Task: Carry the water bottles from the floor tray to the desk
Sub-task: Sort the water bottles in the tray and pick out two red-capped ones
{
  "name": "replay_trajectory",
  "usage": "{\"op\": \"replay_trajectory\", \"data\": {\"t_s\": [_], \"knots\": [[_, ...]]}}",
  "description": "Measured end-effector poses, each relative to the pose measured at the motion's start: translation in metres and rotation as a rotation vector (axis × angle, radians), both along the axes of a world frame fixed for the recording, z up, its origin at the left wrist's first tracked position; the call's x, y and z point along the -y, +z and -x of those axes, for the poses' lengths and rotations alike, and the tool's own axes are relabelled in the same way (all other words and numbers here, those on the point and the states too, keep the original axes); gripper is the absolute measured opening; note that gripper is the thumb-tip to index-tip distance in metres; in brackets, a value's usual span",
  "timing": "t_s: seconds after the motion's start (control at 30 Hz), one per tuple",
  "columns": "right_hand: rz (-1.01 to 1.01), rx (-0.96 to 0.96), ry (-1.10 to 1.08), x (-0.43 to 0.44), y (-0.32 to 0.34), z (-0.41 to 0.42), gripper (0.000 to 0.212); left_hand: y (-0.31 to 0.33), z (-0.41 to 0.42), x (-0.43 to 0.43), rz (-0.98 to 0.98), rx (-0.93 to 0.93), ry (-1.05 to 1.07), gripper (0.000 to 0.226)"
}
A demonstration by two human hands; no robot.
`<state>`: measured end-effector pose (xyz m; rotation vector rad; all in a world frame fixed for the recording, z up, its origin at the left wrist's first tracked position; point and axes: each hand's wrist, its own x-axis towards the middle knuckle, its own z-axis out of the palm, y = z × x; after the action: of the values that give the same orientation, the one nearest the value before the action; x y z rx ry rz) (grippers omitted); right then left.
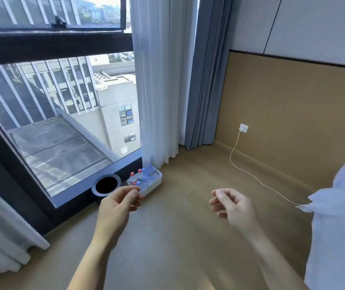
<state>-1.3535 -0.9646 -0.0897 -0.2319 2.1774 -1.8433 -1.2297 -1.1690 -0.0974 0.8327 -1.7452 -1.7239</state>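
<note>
Water bottles (139, 176), red- and blue-capped, were recorded upright in a white floor tray (154, 185) at the window foot, beside a round bin (106, 185). Left hand (117, 204) and right hand (232, 206) were held short of the tray, fingers loosely curled and empty. The approach step was judged in hand; a stoop and a grip round a bottle would next be called for, no worktop being in view.

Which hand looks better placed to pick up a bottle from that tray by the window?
Probably the left. The left hand is empty and lines up with the tray and its bottles. The right hand, also empty, sits farther to the side. Neither touches a bottle.
</note>
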Motion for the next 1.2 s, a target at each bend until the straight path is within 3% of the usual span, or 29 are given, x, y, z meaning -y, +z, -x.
{"op": "replay_trajectory", "data": {"t_s": [0.23,0.4,0.63,0.93,1.2], "knots": [[0.027,0.011,-0.086,0.031,0.01,0.141,0.021,0.021,0.168,0.045,0.047,0.003,-0.121,0.019],[0.028,0.105,0.001,0.07,-0.013,0.238,0.02,-0.001,0.238,0.089,0.07,0.108,0.068,0.023],[-0.025,0.084,0.343,0.146,-0.022,0.372,0.018,-0.017,0.317,0.112,0.076,0.193,0.328,0.017],[-0.136,0.157,0.678,0.261,-0.046,0.458,0.018,-0.026,0.376,0.155,0.067,0.278,0.522,0.016],[-0.253,0.19,0.735,0.399,-0.097,0.509,0.015,-0.099,0.43,0.272,-0.106,0.285,0.606,0.02]]}}
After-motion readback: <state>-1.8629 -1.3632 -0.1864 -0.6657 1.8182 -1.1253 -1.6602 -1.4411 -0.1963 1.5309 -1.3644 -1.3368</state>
